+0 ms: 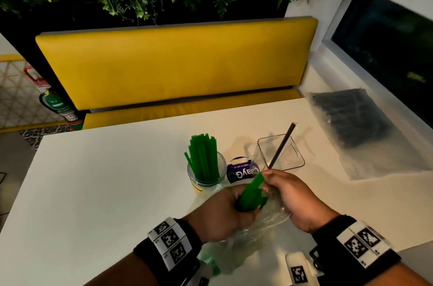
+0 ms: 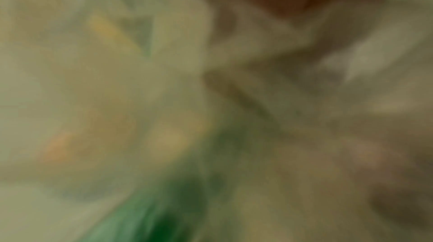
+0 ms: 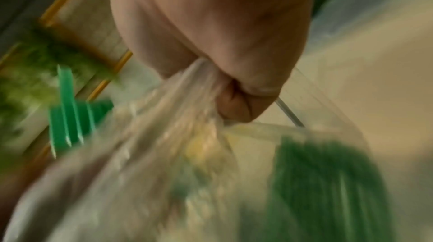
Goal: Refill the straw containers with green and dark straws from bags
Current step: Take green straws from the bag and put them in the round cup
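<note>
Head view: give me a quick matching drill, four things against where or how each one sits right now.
Things:
1. jar
2. clear box
3. dark straw bag
4. green bundle

States:
A. lying flat at the table's far right
B. gripped by the left hand
C. packed with upright green straws
D. holds one leaning dark straw

Pairs: 1-C, 2-D, 3-A, 4-B

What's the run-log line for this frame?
left hand: grips green straw bundle | right hand: pinches clear bag | jar: green straws | square container: one dark straw
</note>
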{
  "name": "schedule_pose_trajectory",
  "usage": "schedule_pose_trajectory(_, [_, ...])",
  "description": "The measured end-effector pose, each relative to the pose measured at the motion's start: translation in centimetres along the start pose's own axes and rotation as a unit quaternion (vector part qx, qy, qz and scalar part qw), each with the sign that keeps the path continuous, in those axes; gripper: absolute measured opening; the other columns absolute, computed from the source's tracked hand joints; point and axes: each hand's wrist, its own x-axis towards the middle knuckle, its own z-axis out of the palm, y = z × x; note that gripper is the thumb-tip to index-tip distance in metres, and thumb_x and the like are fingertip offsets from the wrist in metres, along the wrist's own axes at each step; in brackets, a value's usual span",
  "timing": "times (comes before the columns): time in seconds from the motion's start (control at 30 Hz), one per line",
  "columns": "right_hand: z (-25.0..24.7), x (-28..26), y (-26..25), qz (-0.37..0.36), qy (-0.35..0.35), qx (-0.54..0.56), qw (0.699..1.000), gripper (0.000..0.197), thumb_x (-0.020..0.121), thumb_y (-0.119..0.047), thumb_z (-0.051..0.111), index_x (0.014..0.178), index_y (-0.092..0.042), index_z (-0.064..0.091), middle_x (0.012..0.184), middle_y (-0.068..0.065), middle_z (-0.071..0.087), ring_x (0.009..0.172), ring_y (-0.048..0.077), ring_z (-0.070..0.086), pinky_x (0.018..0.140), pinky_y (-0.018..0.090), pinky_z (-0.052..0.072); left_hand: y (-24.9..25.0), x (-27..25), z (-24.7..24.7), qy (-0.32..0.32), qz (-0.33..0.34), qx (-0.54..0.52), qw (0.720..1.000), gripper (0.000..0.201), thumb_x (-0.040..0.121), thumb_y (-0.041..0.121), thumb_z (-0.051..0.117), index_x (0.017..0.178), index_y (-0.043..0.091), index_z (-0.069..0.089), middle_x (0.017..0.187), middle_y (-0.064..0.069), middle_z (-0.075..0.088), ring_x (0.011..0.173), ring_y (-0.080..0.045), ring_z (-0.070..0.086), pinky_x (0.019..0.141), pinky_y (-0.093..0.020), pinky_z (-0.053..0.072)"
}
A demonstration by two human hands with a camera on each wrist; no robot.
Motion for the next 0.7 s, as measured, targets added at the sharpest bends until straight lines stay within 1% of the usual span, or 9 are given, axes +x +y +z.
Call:
schedule_pose_trajectory(0.07, [0.2, 0.0, 0.3, -0.054, 0.03, -0.139, 0.988, 0.034, 0.095, -0.009, 0.05, 0.072, -0.02, 0.072, 0.07, -0.01, 0.07, 0.072, 0.009, 0.062, 0.072, 0.027, 0.047, 1.8, -0.4, -0.2, 0.008, 0.023, -0.013, 1.0, 0.011, 0.09, 0.002, 0.066, 0.088, 0.012, 0.062, 0.078, -0.006, 0.056, 0.072, -0.016, 0.05, 0.069, -0.026, 0.044])
schedule_pose_trajectory(0.13, [0.4, 0.0, 0.7, -0.104, 0.03, -0.287, 0.952, 0.026, 0.097, -0.026, 0.048, 0.078, -0.023, 0.065, 0.074, -0.009, 0.067, 0.073, 0.007, 0.06, 0.069, 0.03, 0.046, 4.2, -0.9, -1.3, 0.05, 0.061, -0.001, 0.997, 0.005, 0.093, 0.005, 0.064, 0.091, 0.001, 0.061, 0.08, -0.005, 0.063, 0.076, -0.013, 0.06, 0.075, -0.022, 0.049])
schedule_pose_trajectory(0.23, [1.2, -0.3, 0.9, -0.152, 0.046, -0.488, 0.859, 0.033, 0.1, -0.048, 0.035, 0.094, -0.028, 0.06, 0.093, -0.008, 0.059, 0.083, 0.013, 0.06, 0.068, 0.03, 0.043, 8.6, -2.2, -3.9, 0.204, 0.149, -0.043, 0.967, 0.003, 0.095, 0.011, 0.06, 0.095, 0.012, 0.062, 0.081, -0.008, 0.07, 0.08, -0.018, 0.069, 0.076, -0.028, 0.056])
schedule_pose_trajectory(0.3, [2.3, -0.3, 0.8, -0.196, 0.055, -0.565, 0.8, 0.027, 0.1, -0.045, 0.033, 0.116, -0.035, 0.054, 0.117, -0.003, 0.054, 0.091, 0.017, 0.064, 0.067, 0.03, 0.048, 10.4, -2.7, -6.0, 0.316, 0.211, -0.079, 0.922, 0.005, 0.096, 0.01, 0.058, 0.096, 0.014, 0.062, 0.081, -0.016, 0.069, 0.08, -0.028, 0.07, 0.075, -0.036, 0.059])
schedule_pose_trajectory(0.4, [4.1, 0.4, 1.0, -0.228, 0.024, -0.621, 0.75, 0.041, 0.1, -0.041, 0.035, 0.14, -0.041, 0.03, 0.133, 0.002, 0.043, 0.089, 0.022, 0.066, 0.062, 0.029, 0.05, 10.8, -1.9, -7.9, 0.396, 0.262, -0.056, 0.878, 0.01, 0.097, 0.005, 0.056, 0.093, 0.013, 0.061, 0.082, -0.02, 0.068, 0.079, -0.023, 0.069, 0.074, -0.03, 0.057])
schedule_pose_trajectory(0.47, [5.4, 1.3, 1.1, -0.243, 0.004, -0.645, 0.725, 0.044, 0.101, -0.043, 0.031, 0.144, -0.043, 0.022, 0.132, 0.001, 0.043, 0.083, 0.022, 0.067, 0.064, 0.031, 0.053, 9.3, -0.5, -8.3, 0.422, 0.24, -0.039, 0.873, 0.003, 0.097, 0.002, 0.057, 0.096, 0.002, 0.06, 0.085, -0.021, 0.069, 0.08, -0.022, 0.069, 0.075, -0.03, 0.056])
schedule_pose_trajectory(0.53, [6.3, 2.3, 1.1, -0.242, -0.011, -0.645, 0.725, 0.041, 0.101, -0.044, 0.028, 0.142, -0.043, 0.029, 0.131, -0.002, 0.044, 0.083, 0.023, 0.067, 0.067, 0.033, 0.053, 7.0, 1.0, -8.3, 0.45, 0.195, -0.028, 0.871, 0.006, 0.095, 0.003, 0.059, 0.097, -0.003, 0.06, 0.087, -0.016, 0.071, 0.083, -0.02, 0.069, 0.075, -0.028, 0.054])
schedule_pose_trajectory(0.6, [6.6, 2.9, 1.2, -0.249, -0.015, -0.636, 0.73, 0.037, 0.101, -0.043, 0.027, 0.136, -0.042, 0.039, 0.127, -0.005, 0.05, 0.083, 0.023, 0.067, 0.065, 0.032, 0.052, 4.0, 2.2, -8.4, 0.461, 0.138, -0.016, 0.877, 0.004, 0.093, 0.008, 0.064, 0.097, 0.008, 0.064, 0.091, -0.006, 0.072, 0.084, -0.011, 0.068, 0.074, -0.027, 0.054])
schedule_pose_trajectory(0.7, [6.8, 2.9, 1.1, -0.262, -0.017, -0.638, 0.724, 0.035, 0.101, -0.04, 0.029, 0.133, -0.038, 0.044, 0.12, -0.007, 0.055, 0.085, 0.021, 0.067, 0.062, 0.03, 0.048, -0.6, 3.1, -8.8, 0.447, 0.047, 0.1, 0.888, 0.022, 0.084, 0.018, 0.073, 0.095, 0.029, 0.057, 0.097, -0.001, 0.062, 0.093, -0.018, 0.062, 0.084, -0.046, 0.055])
